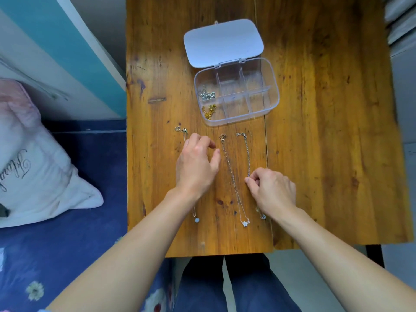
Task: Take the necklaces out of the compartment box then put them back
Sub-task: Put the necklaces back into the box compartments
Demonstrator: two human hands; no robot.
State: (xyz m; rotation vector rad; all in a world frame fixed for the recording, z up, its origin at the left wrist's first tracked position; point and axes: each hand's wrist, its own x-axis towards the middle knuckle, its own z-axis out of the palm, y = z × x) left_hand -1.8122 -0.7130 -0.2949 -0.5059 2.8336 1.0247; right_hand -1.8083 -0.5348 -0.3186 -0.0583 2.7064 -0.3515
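Both bare forearms are reaching fwd from the bottom corners, converging over the tabletop [326, 131], wrists roughly straight. L hand [197, 164] is hanging palm-down w/ fingers loosely bent & spread, thumb sticking out to the right, gripping nothing. R hand [273, 190] is sitting nearer the body, knuckles up, fingers curling in, thumb & index tips pinching the chain of the rightmost necklace [247, 154].

Wooden table [326, 131]: plank top, orange-brown varnish, dark knots and scuffs. Left of the table: white pillow [33, 176] with black script lettering, cut off at the frame edge and probably unreadable, lying on a dark blue flower-print sheet [78, 244]. Behind the pillow: teal-and-white panel [67, 41].
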